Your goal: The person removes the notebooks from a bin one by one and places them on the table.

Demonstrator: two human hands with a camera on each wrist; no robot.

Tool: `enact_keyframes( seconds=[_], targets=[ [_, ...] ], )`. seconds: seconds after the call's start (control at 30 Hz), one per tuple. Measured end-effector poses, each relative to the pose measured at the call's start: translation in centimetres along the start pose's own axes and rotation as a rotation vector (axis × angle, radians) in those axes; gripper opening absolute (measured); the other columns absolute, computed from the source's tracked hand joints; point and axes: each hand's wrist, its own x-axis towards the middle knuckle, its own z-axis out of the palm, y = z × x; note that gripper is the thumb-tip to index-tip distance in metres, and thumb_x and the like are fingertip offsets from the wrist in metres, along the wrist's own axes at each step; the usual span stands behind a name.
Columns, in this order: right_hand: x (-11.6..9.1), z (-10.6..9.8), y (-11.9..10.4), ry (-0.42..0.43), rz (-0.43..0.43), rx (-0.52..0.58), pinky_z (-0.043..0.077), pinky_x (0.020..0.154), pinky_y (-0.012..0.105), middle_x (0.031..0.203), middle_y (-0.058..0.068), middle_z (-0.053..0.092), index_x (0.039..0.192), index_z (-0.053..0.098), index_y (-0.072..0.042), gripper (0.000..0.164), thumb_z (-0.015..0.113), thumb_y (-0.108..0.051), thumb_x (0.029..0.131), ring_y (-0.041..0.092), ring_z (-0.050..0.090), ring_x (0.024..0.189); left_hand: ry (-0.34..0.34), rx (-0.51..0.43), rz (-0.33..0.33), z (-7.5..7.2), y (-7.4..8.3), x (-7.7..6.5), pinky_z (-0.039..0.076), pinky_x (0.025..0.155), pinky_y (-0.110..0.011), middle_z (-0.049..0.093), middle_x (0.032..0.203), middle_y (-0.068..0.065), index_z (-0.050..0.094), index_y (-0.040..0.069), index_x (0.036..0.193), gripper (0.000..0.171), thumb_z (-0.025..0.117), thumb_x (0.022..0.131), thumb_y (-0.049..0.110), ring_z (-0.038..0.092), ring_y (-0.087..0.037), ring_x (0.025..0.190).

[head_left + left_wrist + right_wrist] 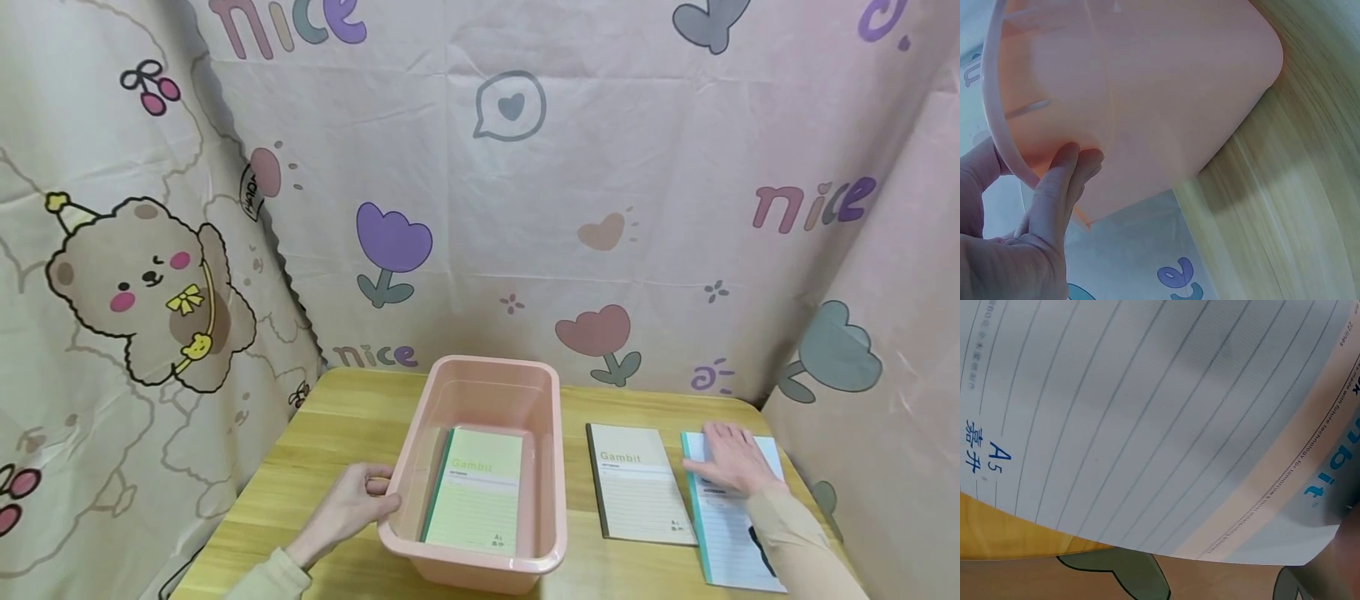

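A pink plastic bin (557, 467) stands on the table, and my left hand (352, 504) grips its rim at the near left. Seen from the left wrist, the fingers (1063, 178) press the bin's outer wall (1166, 87) just under the rim, the thumb on the rim's other side. Inside the bin lies a notebook with a pale green cover (480, 492) and green spine. My right hand (731, 458) rests with spread fingers on the upper part of a notebook with a light blue spine (731, 542). In the right wrist view its lined cover (1129, 419) fills most of the picture.
A cream notebook with a dark spine (641, 483) lies between the bin and the blue-spined notebook. Beneath everything is a wooden table (330, 425). Printed curtains (480, 192) hang behind the table and along both sides.
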Motion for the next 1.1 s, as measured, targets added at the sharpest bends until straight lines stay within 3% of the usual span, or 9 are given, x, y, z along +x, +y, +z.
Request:
enact_keyframes(
  seconds=[0.27,0.43,0.63,0.93,1.1],
  targets=[
    [0.7,2.1,0.8,-0.004,-0.006,-0.024,0.038,0.101,0.07,0.109,0.03,0.058,0.119,0.058,0.01,0.082,0.072,-0.061,0.08,0.049,0.05,0.106,0.007,0.005,-0.003,0.0,-0.1,0.1,0.064,0.074,-0.036,0.071,0.106,-0.035,0.046,-0.028,0.127,0.054,0.061,0.084,0.0,0.075,-0.037,0.091],
    [0.7,3.7,0.9,0.064,-0.008,-0.081,0.026,0.109,0.074,0.111,0.032,0.057,0.116,0.06,0.005,0.071,0.075,-0.054,0.08,0.052,0.048,0.111,0.011,0.0,-0.016,0.0,0.0,0.1,0.064,0.074,-0.036,0.07,0.107,-0.036,0.046,-0.028,0.128,0.054,0.061,0.084,0.0,0.075,-0.037,0.092],
    [0.6,5.5,1.4,0.084,-0.001,-0.095,0.023,0.11,0.076,0.116,0.034,0.054,0.118,0.06,0.001,0.065,0.073,-0.052,0.082,0.055,0.045,0.115,0.003,-0.013,-0.022,0.0,0.0,0.1,0.064,0.074,-0.038,0.07,0.107,-0.036,0.046,-0.027,0.128,0.053,0.06,0.085,0.0,0.074,-0.039,0.092],
    [1.6,5.6,1.5,0.033,0.07,-0.06,0.017,0.114,0.076,0.123,0.036,0.052,0.124,0.058,-0.001,0.069,0.069,-0.056,0.084,0.059,0.041,0.122,-0.002,-0.023,0.004,-0.2,-0.2,-0.1,0.064,0.075,-0.036,0.068,0.109,-0.04,0.043,-0.03,0.128,0.055,0.061,0.085,-0.001,0.074,-0.041,0.094],
    [1.9,5.3,1.2,0.063,0.088,0.009,0.012,0.113,0.078,0.131,0.037,0.049,0.135,0.054,-0.003,0.069,0.071,-0.049,0.085,0.058,0.036,0.127,-0.006,-0.022,0.012,-0.1,-0.1,-0.1,0.064,0.075,-0.035,0.067,0.109,-0.041,0.043,-0.03,0.128,0.055,0.061,0.086,0.0,0.074,-0.041,0.092]
  ],
)
